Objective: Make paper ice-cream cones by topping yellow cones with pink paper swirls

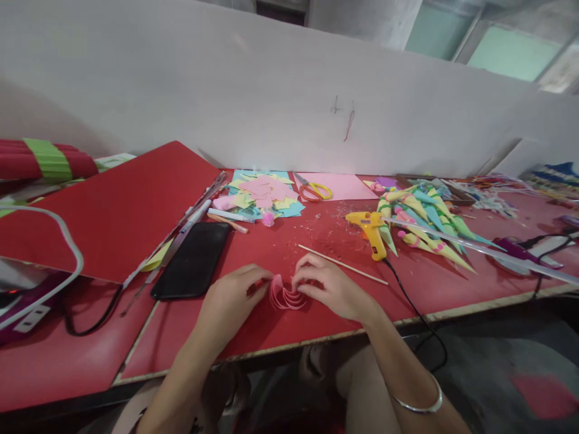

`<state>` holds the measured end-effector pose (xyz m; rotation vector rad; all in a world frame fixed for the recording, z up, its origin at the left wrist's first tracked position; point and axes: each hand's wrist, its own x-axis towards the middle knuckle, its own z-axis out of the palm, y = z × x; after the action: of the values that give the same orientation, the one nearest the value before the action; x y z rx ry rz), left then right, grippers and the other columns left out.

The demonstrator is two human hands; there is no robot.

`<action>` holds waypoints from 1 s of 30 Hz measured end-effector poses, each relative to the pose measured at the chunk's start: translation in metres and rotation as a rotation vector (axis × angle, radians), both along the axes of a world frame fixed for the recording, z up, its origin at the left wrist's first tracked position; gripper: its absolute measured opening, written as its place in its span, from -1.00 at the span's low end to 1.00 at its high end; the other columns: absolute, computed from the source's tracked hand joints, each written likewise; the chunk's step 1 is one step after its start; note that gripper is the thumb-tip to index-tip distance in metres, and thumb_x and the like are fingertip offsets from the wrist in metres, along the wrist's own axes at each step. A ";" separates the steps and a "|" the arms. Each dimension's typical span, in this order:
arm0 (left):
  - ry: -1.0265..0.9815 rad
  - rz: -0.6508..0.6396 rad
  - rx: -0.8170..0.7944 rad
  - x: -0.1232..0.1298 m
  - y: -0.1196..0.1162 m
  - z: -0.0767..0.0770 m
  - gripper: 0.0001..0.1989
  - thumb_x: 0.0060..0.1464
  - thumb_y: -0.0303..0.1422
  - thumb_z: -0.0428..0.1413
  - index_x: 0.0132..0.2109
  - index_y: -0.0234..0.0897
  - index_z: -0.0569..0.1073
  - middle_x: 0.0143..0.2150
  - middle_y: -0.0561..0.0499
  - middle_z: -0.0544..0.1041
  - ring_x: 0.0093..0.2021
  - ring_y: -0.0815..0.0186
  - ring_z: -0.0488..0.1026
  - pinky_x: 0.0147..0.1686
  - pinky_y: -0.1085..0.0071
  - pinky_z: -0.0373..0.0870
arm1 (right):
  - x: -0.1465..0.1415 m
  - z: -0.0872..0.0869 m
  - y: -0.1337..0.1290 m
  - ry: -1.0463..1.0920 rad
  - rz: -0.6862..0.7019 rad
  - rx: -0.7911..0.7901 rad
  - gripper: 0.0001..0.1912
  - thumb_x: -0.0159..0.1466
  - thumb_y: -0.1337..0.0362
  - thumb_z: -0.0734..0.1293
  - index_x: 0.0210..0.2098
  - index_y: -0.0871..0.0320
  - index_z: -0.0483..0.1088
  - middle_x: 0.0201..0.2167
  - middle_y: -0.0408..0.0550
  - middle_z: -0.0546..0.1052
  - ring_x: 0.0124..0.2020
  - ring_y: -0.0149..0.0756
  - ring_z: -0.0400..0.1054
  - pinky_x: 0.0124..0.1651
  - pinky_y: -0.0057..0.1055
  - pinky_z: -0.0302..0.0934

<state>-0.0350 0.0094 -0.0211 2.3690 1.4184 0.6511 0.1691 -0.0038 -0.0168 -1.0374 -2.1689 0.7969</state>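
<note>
Around the grip, a smooth red table [266,244] is being used as the work surface. Left of the grip, a broad, stiff red board [136,211] is being kept at a slant. To the right, slender paper cones [420,208] are lying heaped, seemingly done (some are being brightened by pink balls). Beyond the grip, flat paper slips [266,190] are lying piled, apparently still to be shaped. At the grip itself, the left hand [239,295] and right hand [332,286] are being held close together. A glossy black phone [192,259] is resting left of them; a yellow plastic glue gun [368,229] is lying to the right, scissors [316,190] beyond, and a thin stick [344,264] just past the right fingers. Between the hands, layered pink paper [289,301] is being pinched at both ends, its thin strips curving into loops; its shaping seems to be only partly completed.
</note>
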 end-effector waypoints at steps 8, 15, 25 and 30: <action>0.028 -0.022 -0.031 0.005 -0.002 0.001 -0.81 0.03 -0.42 -0.05 -0.31 -0.21 0.46 -0.32 0.02 0.52 -0.34 0.32 0.44 -0.36 0.50 0.26 | -0.004 -0.005 0.002 0.043 -0.045 0.001 -0.86 0.22 0.44 0.19 -0.35 0.14 0.36 -0.31 -0.12 0.32 -0.27 -0.40 0.27 -0.18 -0.47 0.15; -0.006 -0.071 -0.042 0.005 -0.003 0.002 -0.82 0.04 -0.42 -0.05 -0.34 -0.22 0.45 -0.34 0.03 0.51 -0.33 0.34 0.43 -0.36 0.52 0.26 | -0.004 -0.006 0.003 0.044 -0.079 0.001 -0.85 0.20 0.48 0.20 -0.36 0.15 0.36 -0.33 -0.12 0.35 -0.27 -0.40 0.28 -0.17 -0.47 0.16; 0.027 -0.074 -0.076 0.007 -0.003 0.002 -0.80 0.05 -0.42 -0.07 -0.34 -0.24 0.45 -0.34 0.01 0.50 -0.33 0.33 0.43 -0.32 0.51 0.27 | -0.006 -0.006 0.003 0.050 -0.114 0.011 -0.84 0.16 0.51 0.22 -0.39 0.17 0.37 -0.35 -0.12 0.38 -0.29 -0.41 0.29 -0.19 -0.46 0.15; 0.046 -0.072 -0.068 0.007 -0.003 0.002 -0.80 0.06 -0.41 -0.08 -0.35 -0.26 0.44 -0.35 0.01 0.49 -0.34 0.33 0.42 -0.33 0.50 0.27 | -0.008 -0.006 0.004 0.056 -0.136 0.026 -0.84 0.15 0.52 0.22 -0.40 0.16 0.37 -0.37 -0.13 0.38 -0.30 -0.41 0.29 -0.21 -0.45 0.15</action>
<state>-0.0278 0.0062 -0.0191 2.3838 1.3446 0.5243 0.1614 -0.0002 -0.0231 -1.1223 -2.0327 0.7244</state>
